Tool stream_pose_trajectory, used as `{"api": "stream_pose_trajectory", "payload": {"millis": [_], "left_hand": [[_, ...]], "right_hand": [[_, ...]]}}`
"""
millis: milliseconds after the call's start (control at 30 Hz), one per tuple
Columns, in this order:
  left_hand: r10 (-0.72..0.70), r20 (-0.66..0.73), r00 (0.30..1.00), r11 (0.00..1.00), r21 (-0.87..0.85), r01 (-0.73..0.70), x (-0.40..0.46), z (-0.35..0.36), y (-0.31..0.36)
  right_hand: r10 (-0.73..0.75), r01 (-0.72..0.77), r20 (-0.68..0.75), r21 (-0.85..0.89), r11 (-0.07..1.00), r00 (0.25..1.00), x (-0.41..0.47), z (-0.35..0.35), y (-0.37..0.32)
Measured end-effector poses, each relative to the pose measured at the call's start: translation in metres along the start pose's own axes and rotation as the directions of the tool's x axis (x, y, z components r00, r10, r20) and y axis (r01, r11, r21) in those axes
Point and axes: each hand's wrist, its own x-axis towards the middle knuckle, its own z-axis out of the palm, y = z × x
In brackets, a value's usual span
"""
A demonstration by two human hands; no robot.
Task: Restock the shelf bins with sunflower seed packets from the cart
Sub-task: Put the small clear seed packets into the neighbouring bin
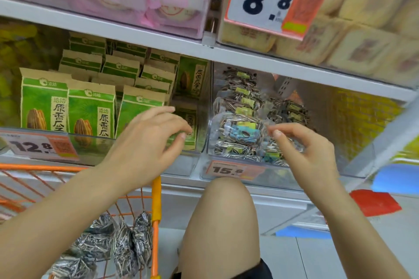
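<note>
Head view only. Both hands are hovering at the front of the clear bin (pixel 340 142) on the middle shelf, the landmark here. Left hand (pixel 147 142) is sitting left of the bin, in front of the green packets (pixel 90 111), fingers loosely curled, holding nothing I can see. Right hand (pixel 303 149) is at the bin's front edge; thumb and forefinger are pinched near the clear seed packets (pixel 240 133) piled inside, but blur is hiding whether the grip is actually on plastic, so cannot tell. More seed packets (pixel 118 242) are lying in the orange cart (pixel 156 210), below and left of the bin.

Risks, as judgement: the pile inside the bin is leaning toward the front lip, so a nudge from either hand could be sliding packets out onto the floor. A weak pinch on slick plastic could be dropping a packet. The left hand, being so close to the green packets, could be knocking the front row over. The knee (pixel 224 222) is pressing close under the bin's price tag (pixel 229 170) and could be bumping it.

Hard to make out: the bin's right half is glare and blur, contents unclear. The cart is cut off at the frame's bottom and left, so the remaining stock is unknown. Upper shelves are smeared.
</note>
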Motion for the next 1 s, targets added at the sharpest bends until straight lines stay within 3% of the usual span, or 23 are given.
{"api": "stream_pose_trajectory", "payload": {"millis": [67,167,367,467,567,700,833,933,1000], "left_hand": [[0.026,0.071,0.997,1.000,0.003,-0.026,-0.008,-0.003,0.004],[0.052,0.154,0.987,0.998,0.029,-0.057,-0.030,-0.026,0.004],[-0.269,0.175,0.947,0.959,-0.043,0.280,-0.102,-0.084,-0.015],[-0.360,0.339,0.869,0.933,0.151,0.327,-0.132,-0.105,-0.032],[-0.471,0.513,0.718,0.878,0.352,0.325,-0.158,-0.120,-0.050],[-0.562,0.600,0.570,0.818,0.507,0.273,-0.187,-0.117,-0.060],[-0.610,0.629,0.481,0.792,0.500,0.351,-0.209,-0.105,-0.072],[-0.636,0.630,0.445,0.769,0.469,0.434,-0.215,-0.107,-0.083],[-0.634,0.614,0.471,0.768,0.429,0.474,-0.216,-0.110,-0.087]], "right_hand": [[0.008,-0.009,0.016,0.042,0.999,1.000,-0.015,0.004,-0.001],[-0.018,-0.001,0.185,0.104,0.995,0.983,-0.036,0.025,-0.023],[-0.245,0.160,0.407,0.233,0.959,0.880,-0.072,0.084,-0.088],[-0.359,0.263,0.466,0.259,0.929,0.809,-0.083,0.108,-0.114],[-0.434,0.417,0.627,0.186,0.890,0.647,-0.083,0.126,-0.132],[-0.230,0.679,0.917,-0.058,0.731,0.326,-0.082,0.158,-0.144],[-0.148,0.848,0.975,-0.062,0.527,0.163,-0.096,0.190,-0.160],[-0.106,0.875,0.994,0.025,0.484,0.031,-0.100,0.209,-0.174],[-0.076,0.873,0.997,0.020,0.487,0.020,-0.101,0.228,-0.183]]}}
